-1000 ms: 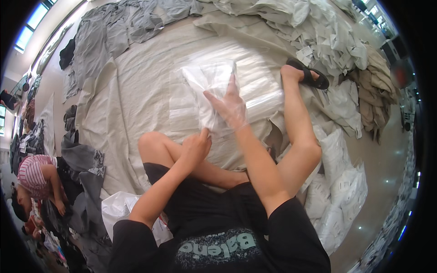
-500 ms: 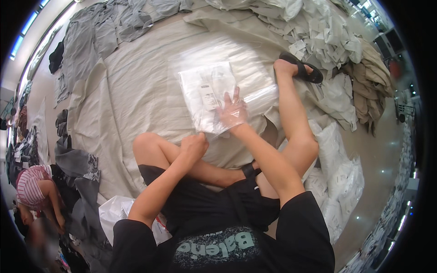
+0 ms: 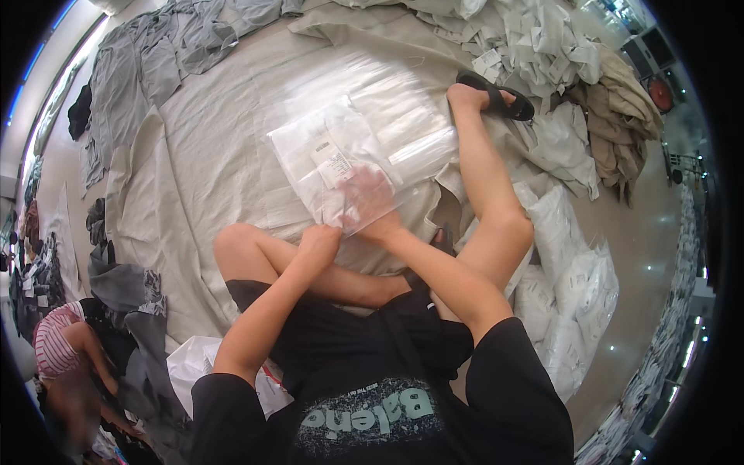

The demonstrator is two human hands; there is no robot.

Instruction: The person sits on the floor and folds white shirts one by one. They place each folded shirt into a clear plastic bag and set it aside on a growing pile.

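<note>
person sits on a pale cloth (image 3: 194, 155) spread over the floor, legs out, w/ a clear plastic bag (image 3: 333, 167) holding a folded white garment lying on the cloth just in front of the knees. right hand (image 3: 370, 203) is inside or under the near end of the bag, seen thru the plastic, fingers spread fairly wide and flat against the garment; can't tell if it grips anything. left hand (image 3: 319, 239) is curled at the bag's near edge, fingers closed as if pinching the plastic, tho the exact hold is hidden by the knuckles. looks like the bagging step: garment being seated in the bag. next move prob needs the right hand drawn out w/o dragging the fabric, while the left keeps the opening steady. more clear bags (image 3: 403, 116) lie beyond, glare makes their edges hard to sort. bagged white packs (image 3: 573, 287) stacked at the person's right, near the right leg. sandal (image 3: 496, 97) on the far foot. another person (image 3: 62, 349) at lower left, blurred and cut off by the rim. label on the bag too small to make out.
</note>
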